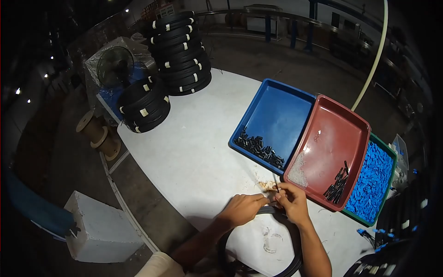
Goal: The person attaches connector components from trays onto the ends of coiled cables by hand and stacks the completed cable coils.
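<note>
A coil of black cable (297, 251) lies on the white table near its front edge, partly behind my forearms. At the top of the coil, my left hand (244, 208) is closed, with thumb and forefinger pinched on the black cable. My right hand (293, 203) is right beside it, fingers bent in a pinch on a thin black cable end that sticks up above the fingertips. The fingers hide most of the spot where the two hands meet, so any small part there cannot be made out.
Past my hands stand a blue tray (281, 108) with small black parts, a red tray (339, 124) with clear and black pieces, and a green tray (390, 184) full of blue connectors. Stacked cable coils (180, 55) rise at the table's far left. More cables (392, 254) hang at right.
</note>
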### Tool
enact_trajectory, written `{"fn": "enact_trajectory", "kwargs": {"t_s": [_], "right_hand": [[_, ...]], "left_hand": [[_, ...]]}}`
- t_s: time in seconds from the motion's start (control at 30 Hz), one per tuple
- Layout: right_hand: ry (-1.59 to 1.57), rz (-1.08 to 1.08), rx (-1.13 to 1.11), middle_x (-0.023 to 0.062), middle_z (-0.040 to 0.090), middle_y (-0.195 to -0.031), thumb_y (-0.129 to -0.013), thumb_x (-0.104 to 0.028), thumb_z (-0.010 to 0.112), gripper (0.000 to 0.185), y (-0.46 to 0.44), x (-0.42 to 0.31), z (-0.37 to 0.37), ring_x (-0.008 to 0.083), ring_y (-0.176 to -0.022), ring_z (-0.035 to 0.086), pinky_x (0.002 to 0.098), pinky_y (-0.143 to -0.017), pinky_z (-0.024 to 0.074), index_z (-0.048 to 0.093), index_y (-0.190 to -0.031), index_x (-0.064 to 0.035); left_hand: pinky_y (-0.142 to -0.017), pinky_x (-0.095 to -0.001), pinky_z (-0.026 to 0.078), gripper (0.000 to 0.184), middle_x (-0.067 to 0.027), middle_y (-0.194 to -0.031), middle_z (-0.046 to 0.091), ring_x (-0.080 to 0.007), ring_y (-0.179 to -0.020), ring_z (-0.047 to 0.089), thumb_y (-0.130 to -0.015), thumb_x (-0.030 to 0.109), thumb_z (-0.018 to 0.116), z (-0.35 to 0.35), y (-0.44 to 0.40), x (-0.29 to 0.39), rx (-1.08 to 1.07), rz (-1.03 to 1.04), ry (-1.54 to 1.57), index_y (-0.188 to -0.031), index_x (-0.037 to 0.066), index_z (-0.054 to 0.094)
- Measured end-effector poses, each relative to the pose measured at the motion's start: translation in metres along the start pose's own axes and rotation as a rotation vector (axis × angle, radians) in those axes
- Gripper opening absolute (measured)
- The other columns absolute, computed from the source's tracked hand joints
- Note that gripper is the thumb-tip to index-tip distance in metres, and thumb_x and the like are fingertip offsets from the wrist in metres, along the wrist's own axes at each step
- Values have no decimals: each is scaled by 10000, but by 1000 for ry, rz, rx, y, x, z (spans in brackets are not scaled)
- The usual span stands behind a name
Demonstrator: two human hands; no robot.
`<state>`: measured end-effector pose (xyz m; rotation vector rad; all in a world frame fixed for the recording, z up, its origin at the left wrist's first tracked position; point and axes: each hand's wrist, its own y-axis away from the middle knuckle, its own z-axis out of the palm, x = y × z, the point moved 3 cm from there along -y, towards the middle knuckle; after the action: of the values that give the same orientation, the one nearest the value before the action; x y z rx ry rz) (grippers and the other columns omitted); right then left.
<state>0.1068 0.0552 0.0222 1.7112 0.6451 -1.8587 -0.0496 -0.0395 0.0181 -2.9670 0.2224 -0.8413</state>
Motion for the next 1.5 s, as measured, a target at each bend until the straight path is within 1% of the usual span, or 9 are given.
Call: {"fn": "enact_trajectory", "kwargs": {"t_s": [0.17,0.53,0.8,0.87,0.93,1.0,1.17,1.33,1.5], "right_hand": [[176,-165,35,-9,628,-786,-971,-23,590,200,-48,-45,28,39,-673,523,210,-602,427,657,-1155,19],[278,-446,32,24,674,-827,-1014,-42,569,176,-104,-95,67,74,-668,563,245,-621,464,671,-1153,-9],[574,-171,157,119,695,-741,-974,-48,590,120,-63,-64,6,203,-692,690,348,-655,511,670,-1058,-16],[621,-133,182,116,688,-725,-978,-53,586,110,-44,-62,-9,206,-675,686,352,-643,507,660,-1053,-22],[782,-189,192,111,663,-693,-990,-61,574,83,-27,-55,-27,182,-627,644,336,-621,496,631,-1039,-27],[775,-182,209,116,663,-699,-997,-67,567,77,-15,-50,-39,188,-630,644,340,-624,500,620,-1023,-18],[669,-145,261,151,683,-776,-1020,-79,543,119,-6,-35,-58,242,-649,645,365,-639,505,600,-995,22],[690,-290,257,118,665,-765,-1012,-69,551,100,-17,-32,-53,190,-646,617,330,-627,488,603,-1017,17],[650,-369,226,80,642,-738,-994,-40,567,89,-38,-31,-29,130,-642,594,294,-610,471,626,-1020,21]], "left_hand": [[-970,-433,463,536,-138,-1235,583,-320,-1172,557,-867,34,657,15,20,24,-44,-1,19,-1385,24,521],[-995,-421,486,588,-140,-1231,637,-325,-1143,603,-755,-69,614,22,-29,21,-101,417,14,-1327,63,593],[-868,-453,552,348,-149,-1106,698,-339,-1030,676,-814,59,666,55,-66,70,-181,863,10,-1161,77,681],[-755,-458,538,408,-156,-1124,692,-340,-936,680,-758,64,711,54,-67,83,-598,686,-46,-1162,71,653],[-840,-443,523,434,-137,-1158,681,-307,-1016,665,-804,171,734,22,-56,83,-579,653,-50,-1217,73,648],[-964,-432,481,485,-118,-1263,649,-282,-1168,609,-858,231,725,-9,-39,72,-77,760,208,-1301,63,620],[-1084,-436,417,638,-149,-1440,555,-302,-1338,509,-873,318,746,-40,26,20,189,228,-31,-1417,58,538],[-1113,-444,416,594,-242,-1413,532,-377,-1327,504,-907,-3,607,0,67,-9,102,-162,409,-1480,28,454],[-1156,-446,357,636,-224,-1436,527,-383,-1357,477,-859,-96,508,2,51,-19,118,71,360,-1482,17,455]]}}
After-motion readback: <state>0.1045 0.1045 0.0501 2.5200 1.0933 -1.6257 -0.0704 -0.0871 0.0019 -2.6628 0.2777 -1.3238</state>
